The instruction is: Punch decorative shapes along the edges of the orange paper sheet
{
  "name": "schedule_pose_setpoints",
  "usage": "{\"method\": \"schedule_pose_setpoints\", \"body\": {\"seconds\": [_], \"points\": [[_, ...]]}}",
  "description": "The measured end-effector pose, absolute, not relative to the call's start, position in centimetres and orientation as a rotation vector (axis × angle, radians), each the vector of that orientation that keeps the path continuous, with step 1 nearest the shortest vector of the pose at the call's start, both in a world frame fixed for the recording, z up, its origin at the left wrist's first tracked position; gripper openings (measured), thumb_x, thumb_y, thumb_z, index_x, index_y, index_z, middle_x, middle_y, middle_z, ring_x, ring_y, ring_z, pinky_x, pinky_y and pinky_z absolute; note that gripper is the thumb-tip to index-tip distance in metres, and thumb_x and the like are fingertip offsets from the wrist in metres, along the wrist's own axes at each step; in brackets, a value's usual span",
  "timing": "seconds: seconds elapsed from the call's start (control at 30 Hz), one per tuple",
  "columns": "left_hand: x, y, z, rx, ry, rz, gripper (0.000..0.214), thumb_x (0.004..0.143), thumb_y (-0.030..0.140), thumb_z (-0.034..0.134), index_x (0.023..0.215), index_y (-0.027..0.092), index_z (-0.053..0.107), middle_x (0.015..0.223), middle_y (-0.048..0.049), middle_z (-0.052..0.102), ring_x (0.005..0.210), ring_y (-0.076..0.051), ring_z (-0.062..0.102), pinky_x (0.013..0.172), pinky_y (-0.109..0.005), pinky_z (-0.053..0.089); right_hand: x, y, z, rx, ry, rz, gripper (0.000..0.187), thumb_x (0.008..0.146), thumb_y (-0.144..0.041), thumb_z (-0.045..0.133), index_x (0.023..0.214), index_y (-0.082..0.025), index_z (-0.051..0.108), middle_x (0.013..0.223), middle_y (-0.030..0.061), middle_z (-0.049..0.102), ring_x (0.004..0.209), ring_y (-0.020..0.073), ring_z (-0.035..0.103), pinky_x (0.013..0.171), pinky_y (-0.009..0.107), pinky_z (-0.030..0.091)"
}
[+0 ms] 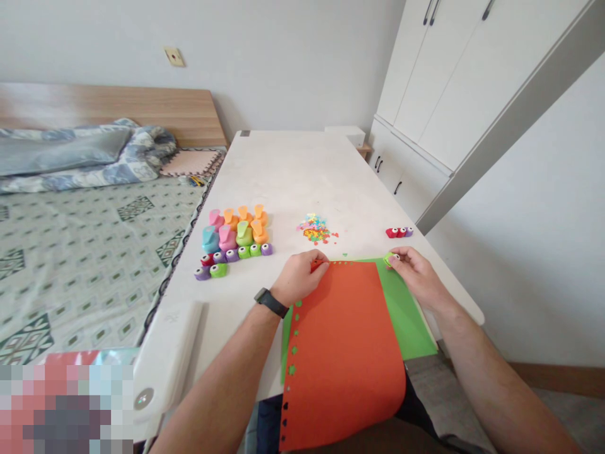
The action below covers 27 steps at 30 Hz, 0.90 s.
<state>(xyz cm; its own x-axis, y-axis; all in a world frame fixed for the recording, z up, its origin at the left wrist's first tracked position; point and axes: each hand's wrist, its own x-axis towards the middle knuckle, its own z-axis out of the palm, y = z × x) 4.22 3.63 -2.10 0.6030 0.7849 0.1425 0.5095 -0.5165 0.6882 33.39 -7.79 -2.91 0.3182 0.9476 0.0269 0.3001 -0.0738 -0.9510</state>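
Note:
My left hand point(302, 275), with a dark watch on its wrist, pinches the top left corner of an orange paper sheet point(345, 340). Punched holes run down the sheet's left edge and along part of its top edge; its lower end curves over the table's front edge. Beneath it lies a green paper sheet point(407, 318), showing on the right and in a strip on the left. A small green craft punch point(390, 260) is held between the thumb and fingers of my right hand point(418, 274), just beyond the orange sheet's top right corner.
Several large and small craft punches point(236, 236) stand in rows at the left. Colourful paper cutouts point(317, 230) lie in a pile mid-table. Three small punches point(399, 232) sit at the right. A long white case point(172, 353) lies at the front left, beside the bed point(94, 233).

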Motion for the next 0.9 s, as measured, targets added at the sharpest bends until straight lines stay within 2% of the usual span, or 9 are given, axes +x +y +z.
{"method": "schedule_pose_setpoints", "body": {"seconds": [0.47,0.67,0.9], "points": [[4.2,3.3,-1.4,2.184,0.897,0.611,0.02,0.094,0.03,0.055,0.094,0.02,0.073,0.093,-0.0034,0.077,0.085,-0.018,0.07,0.079,-0.029,0.049,32.9,-6.5,-1.4,-1.537,-1.222,0.842,0.037,0.087,-0.053,0.073,0.109,-0.024,0.065,0.097,0.0046,0.069,0.09,0.0211,0.066,0.087,0.04,0.055],[4.1,3.5,-1.7,2.183,0.88,0.542,0.019,0.092,0.03,0.057,0.091,0.019,0.073,0.089,-0.0033,0.077,0.081,-0.018,0.068,0.074,-0.027,0.049,30.4,-2.9,0.3,-1.352,-1.209,1.06,0.037,0.083,-0.052,0.078,0.103,-0.023,0.066,0.092,0.0013,0.064,0.087,0.0166,0.064,0.091,0.039,0.058],[4.1,3.5,-1.8,2.194,0.891,0.556,0.02,0.092,0.03,0.057,0.092,0.02,0.073,0.088,-0.0036,0.077,0.08,-0.018,0.068,0.075,-0.028,0.049,27.7,2.3,-1.3,-1.4,-1.37,1.336,0.038,0.08,-0.054,0.08,0.094,-0.021,0.066,0.086,0.0014,0.067,0.077,0.0163,0.066,0.076,0.034,0.057]]}}
